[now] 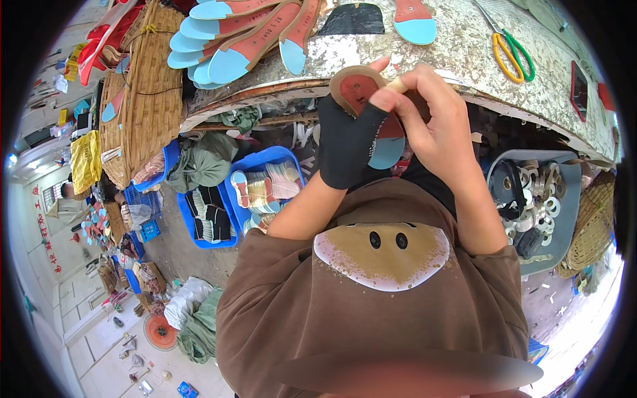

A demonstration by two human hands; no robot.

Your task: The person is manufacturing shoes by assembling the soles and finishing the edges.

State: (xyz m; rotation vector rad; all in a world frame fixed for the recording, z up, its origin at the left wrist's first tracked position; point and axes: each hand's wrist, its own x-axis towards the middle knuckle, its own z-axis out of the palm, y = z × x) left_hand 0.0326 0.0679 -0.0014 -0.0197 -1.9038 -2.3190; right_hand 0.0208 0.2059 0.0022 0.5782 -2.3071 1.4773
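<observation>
My left hand [342, 142], in a black fingerless glove, is closed around an insole [387, 152] in front of my chest, at the table's near edge. The insole has a brown rim, a red-brown middle and a light blue heel that points down toward me. My right hand [434, 109] is bare. Its thumb and forefinger pinch together over the insole's upper right edge. A small pale bit shows at these fingertips, but what it is I cannot make out. The right hand partly covers the insole's right side.
On the worn table [458, 46] lie a fan of insoles [229, 63], one single insole [415, 26], a black cut piece [352, 20], scissors [511, 56] and a phone [578, 91]. Blue bins [242, 222] stand left below; a grey bin [554, 249] with tape rolls stands right.
</observation>
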